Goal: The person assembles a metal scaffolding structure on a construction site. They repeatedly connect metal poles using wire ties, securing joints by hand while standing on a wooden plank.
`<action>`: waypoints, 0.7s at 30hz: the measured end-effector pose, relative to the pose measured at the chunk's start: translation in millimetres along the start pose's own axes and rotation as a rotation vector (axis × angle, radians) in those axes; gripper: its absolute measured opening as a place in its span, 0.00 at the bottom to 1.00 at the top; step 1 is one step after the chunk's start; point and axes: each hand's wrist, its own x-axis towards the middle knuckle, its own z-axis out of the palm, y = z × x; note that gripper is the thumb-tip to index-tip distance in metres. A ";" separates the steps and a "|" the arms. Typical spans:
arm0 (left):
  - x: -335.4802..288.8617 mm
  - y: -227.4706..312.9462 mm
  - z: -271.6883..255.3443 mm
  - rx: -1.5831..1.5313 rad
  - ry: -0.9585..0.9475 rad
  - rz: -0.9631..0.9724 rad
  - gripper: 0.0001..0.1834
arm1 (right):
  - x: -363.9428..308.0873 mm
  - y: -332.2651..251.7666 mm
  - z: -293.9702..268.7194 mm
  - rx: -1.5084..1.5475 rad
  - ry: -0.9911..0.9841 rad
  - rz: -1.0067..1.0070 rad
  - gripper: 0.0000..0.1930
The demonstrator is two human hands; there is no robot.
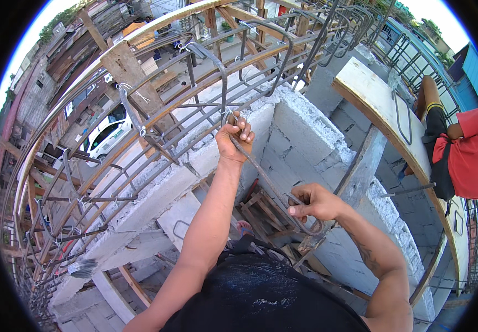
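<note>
A bent steel rebar stirrup (265,177) slants between my two hands, over the gap inside the block walls. My left hand (235,139) is raised beside the curved rebar cage (205,113), its fingers curled round the stirrup's upper end. Lower and to the right, my right hand (317,202) pinches the stirrup near its hooked, looped end. Just above my left hand stands another bent stirrup (222,74) on the long bars. Light wire ties (183,47) bind several of the cage's crossings.
Rough-topped block walls (311,119) surround me, with timber pieces (266,213) below. A curved plywood form (369,88) stands right, beside a person in a red shirt (470,157). A wire bundle (83,269) lies at lower left. A white car (106,135) is far below.
</note>
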 end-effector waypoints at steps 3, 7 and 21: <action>-3.3 5.9 3.3 0.004 0.014 -0.034 0.19 | 11.5 28.6 28.0 1.163 -0.332 -0.065 0.23; -4.3 16.4 14.9 0.161 0.156 -0.098 0.14 | 34.8 36.0 75.3 1.818 -0.863 -0.310 0.20; 2.7 -0.5 -3.5 0.008 -0.063 -0.071 0.14 | 31.8 7.5 82.7 0.805 0.021 0.063 0.06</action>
